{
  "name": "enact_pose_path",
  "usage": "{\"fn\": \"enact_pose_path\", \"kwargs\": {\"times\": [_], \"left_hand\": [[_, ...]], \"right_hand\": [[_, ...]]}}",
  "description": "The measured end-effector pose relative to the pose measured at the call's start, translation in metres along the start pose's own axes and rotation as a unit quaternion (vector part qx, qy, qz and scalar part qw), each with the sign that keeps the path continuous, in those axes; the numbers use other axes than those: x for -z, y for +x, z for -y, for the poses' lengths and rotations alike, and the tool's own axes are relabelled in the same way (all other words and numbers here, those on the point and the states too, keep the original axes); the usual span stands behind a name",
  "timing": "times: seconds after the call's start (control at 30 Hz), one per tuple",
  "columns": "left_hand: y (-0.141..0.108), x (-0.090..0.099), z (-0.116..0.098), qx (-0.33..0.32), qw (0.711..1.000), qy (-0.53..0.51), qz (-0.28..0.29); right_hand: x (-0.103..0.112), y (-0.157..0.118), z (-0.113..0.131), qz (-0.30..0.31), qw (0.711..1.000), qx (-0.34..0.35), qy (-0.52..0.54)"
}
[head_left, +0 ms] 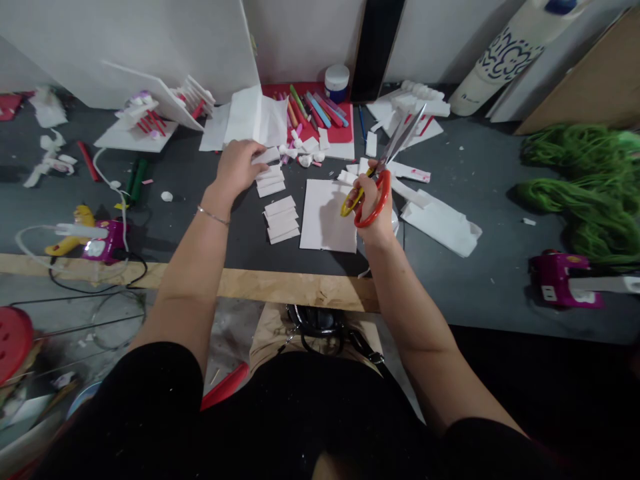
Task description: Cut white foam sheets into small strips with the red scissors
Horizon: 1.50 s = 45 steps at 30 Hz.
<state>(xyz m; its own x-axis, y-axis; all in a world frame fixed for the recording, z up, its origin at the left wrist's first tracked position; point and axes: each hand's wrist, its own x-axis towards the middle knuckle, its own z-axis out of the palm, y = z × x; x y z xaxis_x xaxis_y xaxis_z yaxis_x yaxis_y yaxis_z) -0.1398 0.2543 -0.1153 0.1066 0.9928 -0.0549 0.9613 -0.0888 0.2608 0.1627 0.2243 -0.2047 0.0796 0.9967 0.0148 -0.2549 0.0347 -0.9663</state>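
My left hand [240, 165] pinches a small white foam piece [267, 156] at the top of a short column of overlapping white pieces [271, 181]. Just below lies a second column of similar pieces [281, 219]. In my right hand [375, 203] are scissors [399, 141] with one red and one yellow handle loop, their blades pointing up and away and nearly together. Beneath and left of that hand, a white square board [326, 217] lies flat on the dark table.
Markers [320, 110] lie on a red sheet behind white scraps [306, 148]. White models [137, 127] stand at back left and back right [413, 113]. Glue guns [103, 241] rest at both sides, green yarn [580, 193] at right, a tall bottle [500, 63] behind.
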Motion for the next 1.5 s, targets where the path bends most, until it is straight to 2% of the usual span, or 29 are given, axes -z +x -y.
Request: {"fn": "enact_pose_path", "kwargs": {"times": [0.07,0.17,0.23,0.37,0.5,0.6,0.77,0.83,0.9,0.97,1.1,1.27,1.43,1.5], "left_hand": [[-0.016,0.004,-0.007,0.021,0.999,-0.029,-0.011],[-0.039,0.006,-0.016,0.02,0.997,-0.051,0.052],[-0.045,0.003,-0.017,0.024,0.996,-0.046,0.071],[-0.029,-0.006,-0.011,0.046,0.999,0.008,0.019],[-0.002,-0.012,-0.003,0.043,0.997,0.043,0.055],[0.006,-0.011,-0.001,0.046,0.996,0.046,0.061],[-0.012,0.004,-0.008,0.033,0.999,0.005,0.001],[-0.024,0.01,-0.012,0.021,0.999,-0.019,0.018],[-0.033,0.013,-0.015,0.01,0.998,-0.032,0.061],[-0.035,0.011,-0.015,0.012,0.997,-0.026,0.076],[-0.024,-0.004,-0.005,0.031,0.999,0.009,0.039],[-0.01,-0.015,0.003,0.044,0.996,0.031,0.069],[-0.023,0.002,-0.008,0.042,0.999,0.008,0.004],[-0.031,0.011,-0.013,0.031,0.999,-0.009,0.013]], "right_hand": [[-0.002,-0.001,0.004,-0.015,1.0,-0.018,0.002],[-0.006,-0.001,0.008,-0.038,0.998,-0.039,0.014],[-0.008,-0.002,0.008,-0.041,0.998,-0.04,0.022],[-0.008,-0.001,0.003,-0.035,0.999,-0.02,0.022],[-0.003,0.0,-0.003,-0.014,1.0,0.004,0.013],[-0.001,0.001,-0.002,0.005,1.0,0.009,0.002],[-0.003,-0.001,0.007,0.001,1.0,-0.011,-0.01],[-0.003,-0.001,0.007,0.0,1.0,-0.014,-0.008],[-0.002,-0.001,0.004,0.002,1.0,-0.006,-0.003],[-0.002,0.0,-0.001,0.006,1.0,0.004,0.0],[-0.002,0.001,-0.005,0.012,1.0,0.011,-0.008],[-0.001,0.001,0.0,0.003,1.0,0.007,-0.006],[0.001,0.001,0.0,0.007,1.0,0.009,-0.007],[0.001,0.001,-0.001,0.005,1.0,0.005,-0.008]]}}
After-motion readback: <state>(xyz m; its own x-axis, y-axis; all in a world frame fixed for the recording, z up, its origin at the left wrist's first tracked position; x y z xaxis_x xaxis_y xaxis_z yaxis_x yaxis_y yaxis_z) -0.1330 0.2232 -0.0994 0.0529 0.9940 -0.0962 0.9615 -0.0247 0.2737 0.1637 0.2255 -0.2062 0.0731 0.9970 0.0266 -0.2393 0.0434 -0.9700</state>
